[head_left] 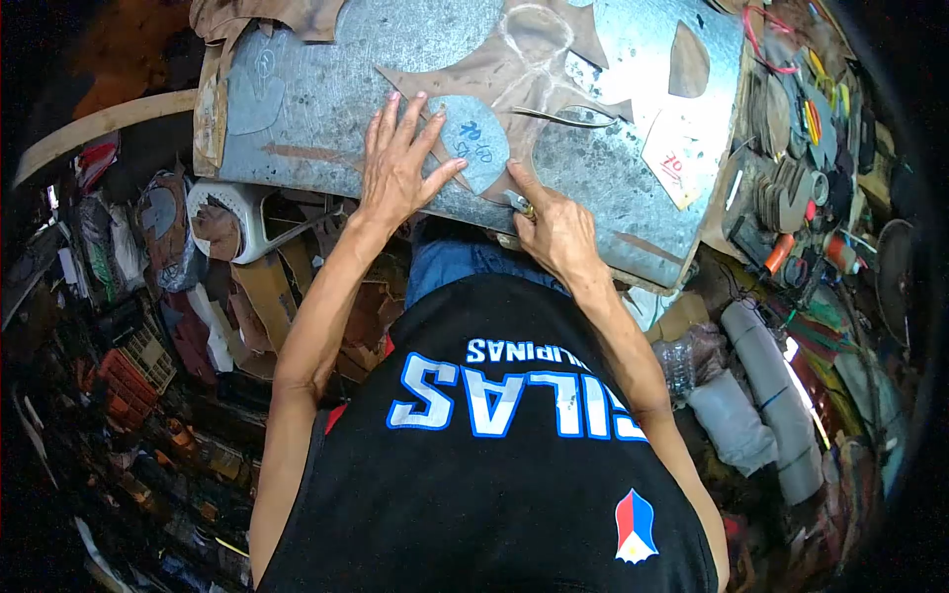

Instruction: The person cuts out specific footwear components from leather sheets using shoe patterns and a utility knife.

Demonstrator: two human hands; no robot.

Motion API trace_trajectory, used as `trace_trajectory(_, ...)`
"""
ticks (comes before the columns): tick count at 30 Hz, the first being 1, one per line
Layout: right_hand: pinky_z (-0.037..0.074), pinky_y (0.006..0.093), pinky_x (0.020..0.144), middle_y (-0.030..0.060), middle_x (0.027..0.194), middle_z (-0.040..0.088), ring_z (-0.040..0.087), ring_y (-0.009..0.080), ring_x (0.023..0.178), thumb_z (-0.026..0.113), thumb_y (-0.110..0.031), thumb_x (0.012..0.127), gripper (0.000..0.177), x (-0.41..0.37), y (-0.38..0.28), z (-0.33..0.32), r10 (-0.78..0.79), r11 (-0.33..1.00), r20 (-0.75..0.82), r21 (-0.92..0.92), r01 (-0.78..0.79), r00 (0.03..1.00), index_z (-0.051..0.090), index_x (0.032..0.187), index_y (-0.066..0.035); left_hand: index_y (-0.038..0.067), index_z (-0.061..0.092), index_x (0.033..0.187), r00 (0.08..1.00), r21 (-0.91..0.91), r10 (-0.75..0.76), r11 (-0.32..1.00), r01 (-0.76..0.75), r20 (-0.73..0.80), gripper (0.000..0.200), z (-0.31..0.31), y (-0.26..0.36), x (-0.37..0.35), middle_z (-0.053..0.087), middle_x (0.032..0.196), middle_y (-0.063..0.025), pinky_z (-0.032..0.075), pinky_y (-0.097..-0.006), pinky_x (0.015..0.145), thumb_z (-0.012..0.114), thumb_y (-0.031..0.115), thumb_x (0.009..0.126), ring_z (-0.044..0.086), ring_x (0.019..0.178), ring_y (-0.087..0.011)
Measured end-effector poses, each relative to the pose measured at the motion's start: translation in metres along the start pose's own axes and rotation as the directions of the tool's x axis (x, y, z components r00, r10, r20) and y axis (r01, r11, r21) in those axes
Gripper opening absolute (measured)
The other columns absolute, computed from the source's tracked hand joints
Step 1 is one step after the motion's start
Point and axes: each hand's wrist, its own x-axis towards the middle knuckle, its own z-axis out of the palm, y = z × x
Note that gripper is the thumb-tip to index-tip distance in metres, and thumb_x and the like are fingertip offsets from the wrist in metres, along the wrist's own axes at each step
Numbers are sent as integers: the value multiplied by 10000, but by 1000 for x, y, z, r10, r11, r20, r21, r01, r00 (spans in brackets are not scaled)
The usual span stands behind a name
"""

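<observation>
My left hand (395,173) lies flat with its fingers spread, touching the left edge of a grey rounded template (473,148) with blue handwriting. That template rests on a piece of brown leather (465,81) with an irregular outline. In my right hand (560,235) is a small metal tool (518,204), mostly hidden by the fingers; its exact kind cannot be made out. The right index finger reaches to the template's right edge. Just above, a thin curved metal tool (563,118) lies across the leather.
The metal-topped table (326,109) carries another grey template (255,99), a brown leather cutout (689,61) and a white pattern with red writing (672,163). Cut pieces (786,198) and tools crowd the right side. A white stool (232,203) stands below left.
</observation>
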Motion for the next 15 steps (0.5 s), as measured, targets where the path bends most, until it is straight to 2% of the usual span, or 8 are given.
trace_trajectory(2,510,475,721,230,899,661,644,404,801,629,-149,762,633,0,0,1,23,1000,10,19,-23,1000,464,1371,-210,73,565,1259,1000,-12,-3,1000,3,1,612,0,0,0,429,1413,-150,264,-538,1081,723,415,778,313,1345,-398)
trace_trajectory(4,510,474,715,223,867,664,645,402,789,631,-150,762,636,1,1,1,11,1000,-2,23,-10,1000,463,1372,-216,43,598,1190,999,-19,7,1000,-7,-39,587,1,0,0,464,1362,-168,267,-537,1070,732,422,762,365,1299,-406)
trace_trajectory(15,510,475,706,226,847,665,645,406,780,632,-151,769,619,5,-3,-4,20,998,11,64,-21,1000,473,1363,-224,24,584,1191,996,-39,-15,999,12,-83,640,4,-2,-2,496,1331,-165,299,-535,1056,761,431,729,396,1280,-401)
